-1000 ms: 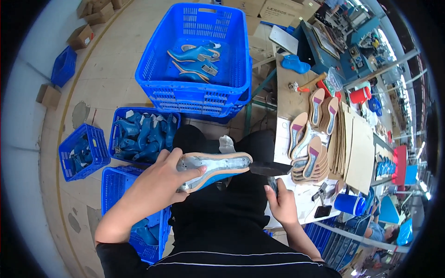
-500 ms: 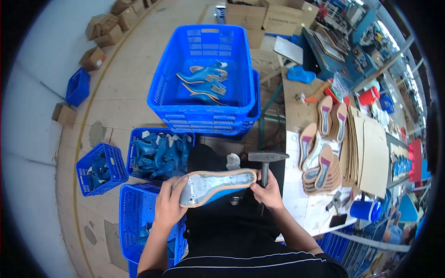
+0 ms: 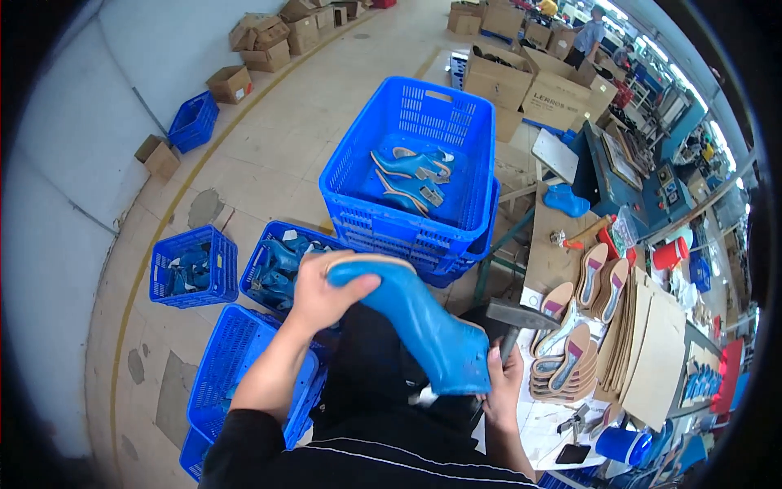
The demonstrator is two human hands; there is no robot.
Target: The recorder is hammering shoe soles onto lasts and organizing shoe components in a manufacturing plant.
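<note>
A blue shoe last (image 3: 419, 326) with a tan insole edge showing along its far side is held aslant over my lap. Wrapped round its narrow toe is my left hand (image 3: 318, 295), thumb on the blue surface. My right hand (image 3: 505, 383) grips a hammer (image 3: 523, 314) by the handle, its metal head upward, and the fingers also touch the last's heel end. The insole's underside is turned away from view. Right of the hammer, a stack of insoles (image 3: 562, 371) lies on the white-covered worktable (image 3: 533, 428).
Ahead stands a blue crate (image 3: 407, 208) stacked on another, with several lasts inside. More crates of lasts (image 3: 194, 265) sit on the left. Cardboard sheets (image 3: 652, 350), a blue last (image 3: 565, 200) and a blue jug (image 3: 623, 445) are on the table. A person (image 3: 588, 39) stands far off.
The last has been turned over from metal-plated sole up to blue side up, its toe now in my left hand. The hammer moved right with my right hand. My view shifted left and up.
</note>
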